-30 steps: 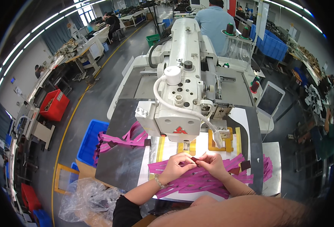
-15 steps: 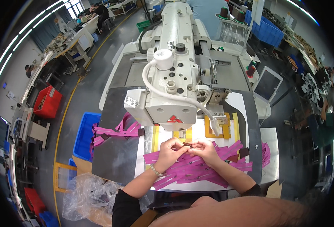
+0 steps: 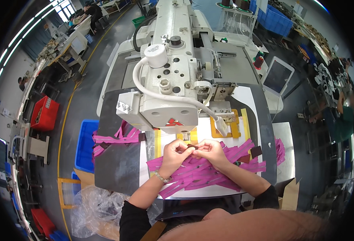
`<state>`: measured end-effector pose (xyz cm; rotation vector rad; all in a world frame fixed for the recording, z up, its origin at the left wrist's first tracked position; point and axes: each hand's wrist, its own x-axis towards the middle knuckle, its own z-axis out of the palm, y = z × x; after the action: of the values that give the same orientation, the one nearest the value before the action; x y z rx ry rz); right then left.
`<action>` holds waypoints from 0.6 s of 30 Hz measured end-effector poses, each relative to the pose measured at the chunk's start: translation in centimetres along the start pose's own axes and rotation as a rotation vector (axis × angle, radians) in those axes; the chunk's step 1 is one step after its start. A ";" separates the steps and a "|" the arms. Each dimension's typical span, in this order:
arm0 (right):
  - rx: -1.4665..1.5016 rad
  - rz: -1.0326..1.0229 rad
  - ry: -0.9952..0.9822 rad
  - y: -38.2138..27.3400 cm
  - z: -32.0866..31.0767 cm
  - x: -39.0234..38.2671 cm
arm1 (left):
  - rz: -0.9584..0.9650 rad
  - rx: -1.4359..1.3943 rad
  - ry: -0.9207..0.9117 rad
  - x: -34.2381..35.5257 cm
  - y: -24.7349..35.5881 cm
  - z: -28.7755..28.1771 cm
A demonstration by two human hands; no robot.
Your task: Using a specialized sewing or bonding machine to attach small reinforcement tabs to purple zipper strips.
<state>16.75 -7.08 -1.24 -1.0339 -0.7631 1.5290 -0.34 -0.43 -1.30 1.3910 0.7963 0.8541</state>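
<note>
One big white sewing machine (image 3: pixel 173 80) blocks the far side of the dark worktop (image 3: pixel 114 168); magenta zipper strips (image 3: pixel 199 172) sprawl nearer; left hand (image 3: pixel 174 155) and right hand (image 3: pixel 210 152), grips clamped on a small dark-brown piece (image 3: pixel 192 146), near the machine's front.

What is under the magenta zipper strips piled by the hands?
A white sheet shows at the left and lower edges of the magenta zipper strips; what the pile's middle covers cannot be seen.

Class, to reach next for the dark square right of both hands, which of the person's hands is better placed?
Probably the right hand: it is nearer the dark square, while the left hand is farther off. Both hold a small dark piece.
</note>
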 end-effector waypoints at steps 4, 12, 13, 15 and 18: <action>-0.007 -0.015 0.003 0.2 -0.1 0.1 | 0.014 0.032 -0.017 0.2 0.2 0.1; -0.019 -0.010 0.015 0.5 -0.1 0.2 | 0.039 0.080 -0.024 0.3 -0.1 0.0; -0.017 -0.011 0.015 0.5 -0.1 0.2 | 0.044 0.091 -0.025 0.3 -0.1 0.0; -0.025 -0.004 0.011 0.4 0.0 0.2 | 0.047 0.102 -0.029 0.3 -0.1 -0.1; -0.037 -0.007 -0.007 0.0 0.0 0.1 | 0.041 0.121 -0.027 0.3 0.0 -0.1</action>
<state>16.70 -6.98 -1.26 -1.0530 -0.8017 1.5180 -0.26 -0.14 -1.26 1.5271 0.8125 0.8283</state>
